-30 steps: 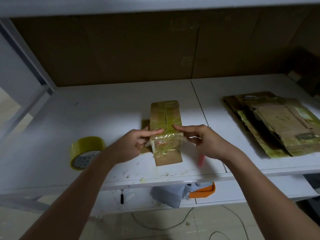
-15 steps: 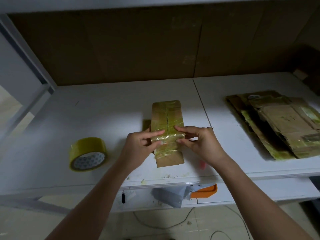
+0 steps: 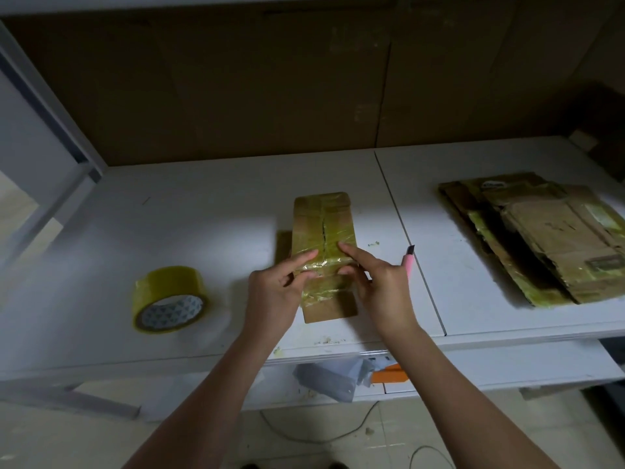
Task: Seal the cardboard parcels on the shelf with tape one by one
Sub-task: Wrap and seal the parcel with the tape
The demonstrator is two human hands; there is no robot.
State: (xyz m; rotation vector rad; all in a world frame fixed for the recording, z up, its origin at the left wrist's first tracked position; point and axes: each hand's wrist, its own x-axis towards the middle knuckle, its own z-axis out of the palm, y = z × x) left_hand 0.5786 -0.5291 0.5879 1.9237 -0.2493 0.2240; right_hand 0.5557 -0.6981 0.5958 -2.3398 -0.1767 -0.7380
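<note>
A narrow cardboard parcel (image 3: 323, 231) lies lengthwise on the white shelf (image 3: 209, 211), wrapped in yellowish tape, with a fresh tape strip across its near part. My left hand (image 3: 270, 292) presses that strip with a straight index finger and thumb from the left. My right hand (image 3: 382, 289) does the same from the right, its index tip on the parcel's top seam. The other fingers of both hands curl beside the parcel's sides. A roll of yellow tape (image 3: 169, 299) lies to the left, apart from my hands.
A pink utility knife (image 3: 408, 260) lies just right of my right hand. A pile of flattened, taped cardboard (image 3: 541, 235) sits at the right. Brown cardboard backs the shelf. Below the front edge are crumpled paper (image 3: 334, 377) and an orange object (image 3: 389, 374).
Both hands slid slightly away along the parcel. My index fingers have straightened on top of the tape. The pink knife now shows more beside my right hand.
</note>
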